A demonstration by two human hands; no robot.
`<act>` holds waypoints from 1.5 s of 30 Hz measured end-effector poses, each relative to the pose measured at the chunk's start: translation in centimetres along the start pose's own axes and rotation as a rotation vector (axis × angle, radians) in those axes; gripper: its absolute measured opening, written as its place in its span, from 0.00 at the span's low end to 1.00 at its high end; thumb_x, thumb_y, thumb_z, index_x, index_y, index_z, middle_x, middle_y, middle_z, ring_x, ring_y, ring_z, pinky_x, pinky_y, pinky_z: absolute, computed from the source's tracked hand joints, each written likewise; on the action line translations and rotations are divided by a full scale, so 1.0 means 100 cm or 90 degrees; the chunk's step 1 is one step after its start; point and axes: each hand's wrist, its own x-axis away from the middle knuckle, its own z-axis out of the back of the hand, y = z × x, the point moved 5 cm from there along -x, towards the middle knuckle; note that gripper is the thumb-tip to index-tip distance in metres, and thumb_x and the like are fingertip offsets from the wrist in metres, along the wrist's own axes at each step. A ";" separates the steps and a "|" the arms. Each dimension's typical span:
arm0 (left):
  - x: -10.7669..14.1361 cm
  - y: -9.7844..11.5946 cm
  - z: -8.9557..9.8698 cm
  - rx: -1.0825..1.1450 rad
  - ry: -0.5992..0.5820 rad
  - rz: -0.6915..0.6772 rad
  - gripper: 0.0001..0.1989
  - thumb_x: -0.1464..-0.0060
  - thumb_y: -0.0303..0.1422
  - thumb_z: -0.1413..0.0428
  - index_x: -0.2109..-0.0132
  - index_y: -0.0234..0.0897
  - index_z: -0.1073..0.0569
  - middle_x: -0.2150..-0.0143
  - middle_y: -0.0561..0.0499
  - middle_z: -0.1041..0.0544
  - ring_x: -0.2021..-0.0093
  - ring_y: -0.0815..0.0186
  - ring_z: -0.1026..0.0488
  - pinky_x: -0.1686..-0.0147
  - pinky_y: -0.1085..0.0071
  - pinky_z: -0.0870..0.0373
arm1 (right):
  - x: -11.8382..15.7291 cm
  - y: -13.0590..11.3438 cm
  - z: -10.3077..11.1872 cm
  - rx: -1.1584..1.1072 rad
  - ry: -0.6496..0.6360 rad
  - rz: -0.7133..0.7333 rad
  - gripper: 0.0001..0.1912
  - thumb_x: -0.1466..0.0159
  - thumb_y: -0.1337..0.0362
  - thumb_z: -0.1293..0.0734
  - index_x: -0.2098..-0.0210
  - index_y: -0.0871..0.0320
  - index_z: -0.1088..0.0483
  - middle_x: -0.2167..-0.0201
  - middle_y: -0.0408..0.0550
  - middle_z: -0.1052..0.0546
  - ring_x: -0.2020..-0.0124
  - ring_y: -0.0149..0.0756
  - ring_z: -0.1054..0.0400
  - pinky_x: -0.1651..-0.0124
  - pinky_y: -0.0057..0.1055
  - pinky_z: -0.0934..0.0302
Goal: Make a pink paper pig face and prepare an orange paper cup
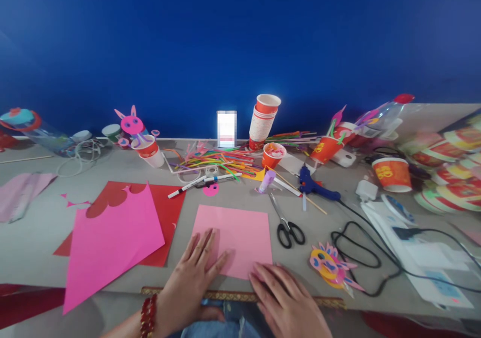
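Observation:
A light pink sheet of paper (240, 228) lies flat on the grey table in front of me. My left hand (193, 268) rests on its lower left part, fingers stretched out and holding nothing. Over the lower right corner lies my right hand (281, 293), its fingers extended and touching the paper's edge. Scissors (287, 228) with black handles lie just right of the sheet. To the left, a bright pink sheet (116, 248) with scalloped cuts overlaps a red sheet (171, 218). A purple glue stick (267, 181) stands above the pink paper.
Coloured pipe cleaners (225, 162) are piled at the back beside a stack of paper cups (263, 120). A blue glue gun (315, 187) lies at right, its black cord looping past a colourful paper cutout (329, 265). A rabbit-face cup (148, 150) stands back left.

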 end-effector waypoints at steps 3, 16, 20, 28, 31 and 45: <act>0.000 0.008 0.002 -0.017 0.025 -0.042 0.55 0.60 0.68 0.49 0.30 0.52 0.56 0.26 0.39 0.64 0.30 0.36 0.63 0.40 0.31 0.62 | 0.006 0.001 0.002 0.015 0.004 0.007 0.21 0.36 0.62 0.36 0.44 0.55 0.31 0.45 0.45 0.25 0.49 0.43 0.33 0.47 0.39 0.39; 0.059 -0.006 0.009 -0.088 0.028 -0.024 0.43 0.44 0.60 0.55 0.29 0.43 0.53 0.30 0.47 0.42 0.30 0.51 0.51 0.33 0.49 0.73 | 0.008 0.004 -0.002 -0.061 -0.007 -0.030 0.24 0.37 0.67 0.36 0.41 0.53 0.34 0.44 0.46 0.26 0.47 0.41 0.32 0.44 0.39 0.38; 0.079 -0.018 0.016 -0.153 0.083 0.023 0.37 0.40 0.54 0.54 0.30 0.40 0.49 0.30 0.48 0.43 0.30 0.54 0.51 0.32 0.54 0.74 | 0.010 0.005 -0.005 -0.078 -0.014 -0.031 0.25 0.36 0.67 0.36 0.39 0.53 0.35 0.43 0.45 0.27 0.47 0.41 0.31 0.44 0.39 0.37; 0.080 -0.019 0.017 -0.174 0.091 0.015 0.36 0.38 0.51 0.54 0.31 0.37 0.48 0.30 0.49 0.44 0.30 0.58 0.51 0.32 0.57 0.73 | 0.045 0.017 -0.004 -0.060 -0.006 -0.047 0.25 0.35 0.66 0.38 0.38 0.57 0.36 0.39 0.46 0.31 0.41 0.43 0.34 0.46 0.35 0.33; 0.082 -0.022 0.013 -0.170 0.092 0.011 0.36 0.38 0.50 0.53 0.31 0.36 0.48 0.30 0.49 0.43 0.30 0.58 0.50 0.31 0.58 0.71 | 0.051 0.018 -0.004 -0.042 -0.010 -0.040 0.25 0.36 0.67 0.38 0.38 0.58 0.35 0.39 0.46 0.31 0.41 0.43 0.35 0.46 0.35 0.33; 0.087 -0.026 0.011 -0.210 0.165 -0.008 0.32 0.38 0.45 0.51 0.32 0.34 0.43 0.31 0.49 0.40 0.32 0.61 0.44 0.32 0.66 0.59 | 0.043 0.023 0.008 -0.018 0.048 0.017 0.21 0.37 0.68 0.38 0.45 0.58 0.29 0.44 0.46 0.26 0.46 0.39 0.30 0.50 0.30 0.32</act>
